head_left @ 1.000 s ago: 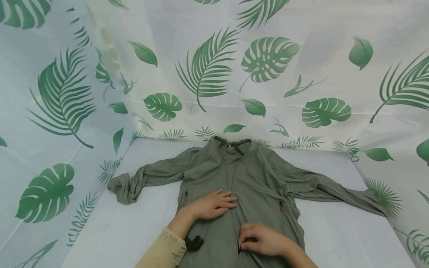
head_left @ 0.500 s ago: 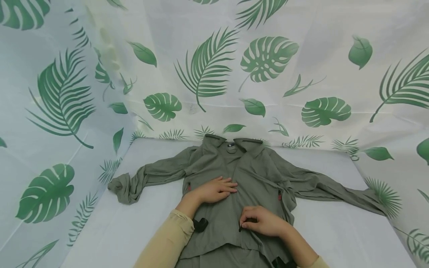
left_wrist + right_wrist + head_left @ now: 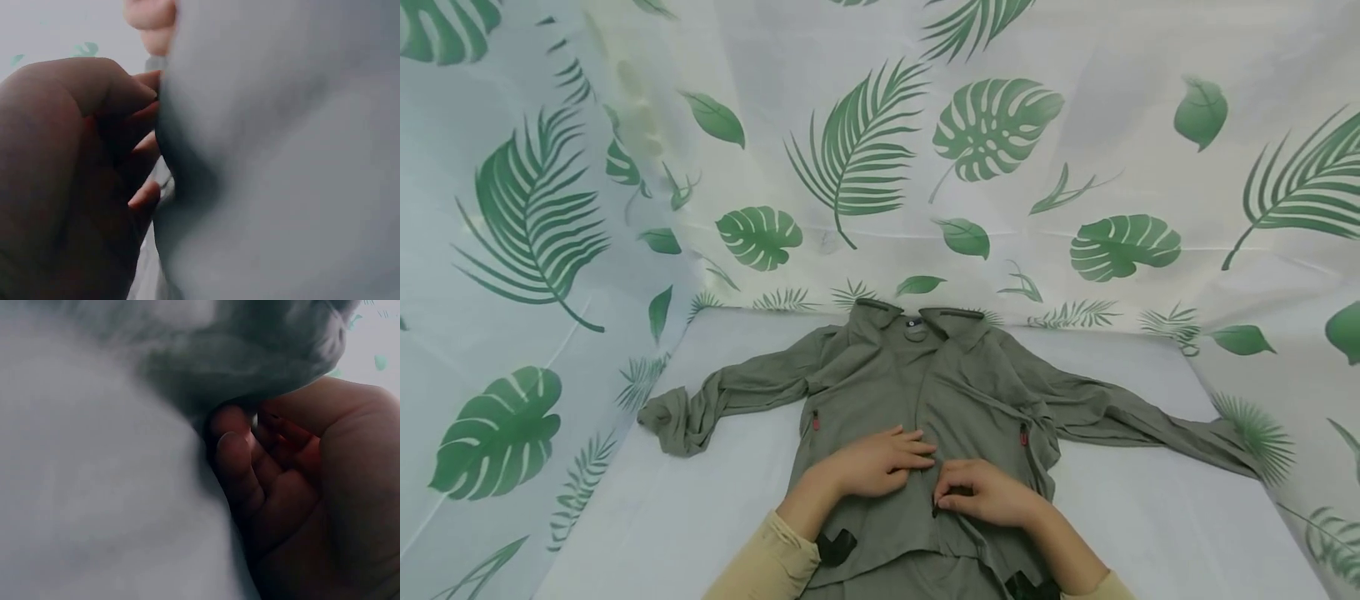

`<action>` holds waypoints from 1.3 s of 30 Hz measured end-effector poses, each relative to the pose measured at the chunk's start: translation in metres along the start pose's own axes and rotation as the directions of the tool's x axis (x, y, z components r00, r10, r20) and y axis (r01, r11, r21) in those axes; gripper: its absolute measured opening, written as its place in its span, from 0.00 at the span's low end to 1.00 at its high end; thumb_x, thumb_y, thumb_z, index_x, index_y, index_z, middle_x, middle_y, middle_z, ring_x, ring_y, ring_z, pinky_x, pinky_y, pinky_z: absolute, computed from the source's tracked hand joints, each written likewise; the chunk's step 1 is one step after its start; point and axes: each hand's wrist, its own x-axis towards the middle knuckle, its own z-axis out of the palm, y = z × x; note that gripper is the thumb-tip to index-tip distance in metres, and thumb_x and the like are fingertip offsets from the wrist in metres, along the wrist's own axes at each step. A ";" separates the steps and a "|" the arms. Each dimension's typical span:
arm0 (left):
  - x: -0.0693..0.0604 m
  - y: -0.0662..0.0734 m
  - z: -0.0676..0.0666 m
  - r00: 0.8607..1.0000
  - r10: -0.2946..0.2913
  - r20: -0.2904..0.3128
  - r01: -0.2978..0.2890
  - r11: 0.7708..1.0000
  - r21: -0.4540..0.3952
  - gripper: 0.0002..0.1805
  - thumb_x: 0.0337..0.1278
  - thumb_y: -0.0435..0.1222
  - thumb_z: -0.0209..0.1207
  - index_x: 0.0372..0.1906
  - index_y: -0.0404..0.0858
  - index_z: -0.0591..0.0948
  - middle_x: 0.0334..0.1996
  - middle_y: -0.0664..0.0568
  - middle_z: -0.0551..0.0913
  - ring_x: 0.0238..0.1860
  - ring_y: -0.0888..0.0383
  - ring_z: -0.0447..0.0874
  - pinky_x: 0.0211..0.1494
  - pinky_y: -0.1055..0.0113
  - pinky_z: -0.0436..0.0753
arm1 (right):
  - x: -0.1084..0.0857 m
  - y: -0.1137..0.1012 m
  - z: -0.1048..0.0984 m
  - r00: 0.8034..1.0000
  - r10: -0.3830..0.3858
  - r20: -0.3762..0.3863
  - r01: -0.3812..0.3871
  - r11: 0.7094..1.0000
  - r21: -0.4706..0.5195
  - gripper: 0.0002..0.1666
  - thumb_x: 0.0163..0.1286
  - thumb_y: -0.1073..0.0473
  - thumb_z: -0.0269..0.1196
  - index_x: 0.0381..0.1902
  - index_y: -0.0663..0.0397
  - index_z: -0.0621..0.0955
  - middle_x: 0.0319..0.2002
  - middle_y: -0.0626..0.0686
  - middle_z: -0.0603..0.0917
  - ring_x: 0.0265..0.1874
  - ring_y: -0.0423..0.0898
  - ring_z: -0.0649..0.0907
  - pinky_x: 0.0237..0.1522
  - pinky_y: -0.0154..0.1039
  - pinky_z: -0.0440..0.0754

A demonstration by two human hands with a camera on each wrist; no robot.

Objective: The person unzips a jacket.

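A grey-green zip jacket (image 3: 857,392) lies spread front up, its collar folded open at the far end. My left hand (image 3: 880,462) rests on the jacket's front beside the centre line, fingers extended. Just right of it, my right hand (image 3: 983,492) pinches a small dark zipper pull (image 3: 935,511) on the front closure between thumb and curled fingers. In the left wrist view, the left hand (image 3: 75,150) lies against blurred fabric. The right wrist view shows the right hand (image 3: 294,494) with bent fingers at the cloth, the pull itself hidden.
White surface (image 3: 625,500) lies under the jacket. Its left sleeve end (image 3: 677,421) is bunched up, while the right sleeve (image 3: 1135,417) stretches outward. Leaf-printed sheeting (image 3: 880,167) rises behind and at both sides. Dark wrist straps (image 3: 837,547) show near the sleeves.
The right hand moved up the jacket's front, raising the hem into view, then held steady. The collar flaps spread apart. The left hand slid up, then back down beside the right.
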 end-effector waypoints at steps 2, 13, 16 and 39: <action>-0.005 0.001 0.003 1.000 0.011 -0.004 -0.011 1.000 -0.013 0.23 0.77 0.37 0.42 0.71 0.50 0.71 0.74 0.61 0.65 0.78 0.57 0.56 0.86 0.63 0.49 | 0.001 -0.001 0.000 1.000 0.004 0.002 -0.004 1.000 -0.011 0.04 0.74 0.54 0.59 0.40 0.38 0.82 0.37 0.39 0.78 0.31 0.30 0.77 0.34 0.28 0.82; -0.008 0.000 0.017 0.997 0.074 -0.014 -0.074 0.997 0.011 0.23 0.77 0.37 0.43 0.70 0.51 0.73 0.75 0.59 0.64 0.79 0.56 0.54 0.86 0.57 0.50 | 0.003 -0.011 0.001 1.000 -0.012 0.025 0.014 0.998 -0.063 0.05 0.74 0.54 0.59 0.41 0.40 0.83 0.40 0.39 0.80 0.36 0.31 0.79 0.38 0.28 0.82; -0.007 -0.001 0.018 0.996 0.086 -0.021 -0.085 0.995 0.051 0.23 0.76 0.37 0.44 0.69 0.53 0.74 0.75 0.60 0.64 0.79 0.56 0.54 0.86 0.57 0.50 | 0.003 -0.014 0.002 0.999 0.005 0.032 -0.002 0.996 -0.094 0.04 0.74 0.53 0.60 0.41 0.38 0.82 0.40 0.38 0.79 0.37 0.30 0.79 0.39 0.28 0.82; -0.008 -0.001 0.019 0.999 0.046 0.019 -0.047 0.998 0.042 0.25 0.76 0.36 0.44 0.70 0.59 0.72 0.75 0.64 0.62 0.79 0.60 0.53 0.86 0.60 0.46 | -0.008 -0.027 0.017 0.994 -0.070 0.079 0.077 0.993 -0.093 0.04 0.72 0.55 0.62 0.38 0.39 0.83 0.35 0.37 0.78 0.32 0.27 0.76 0.35 0.22 0.81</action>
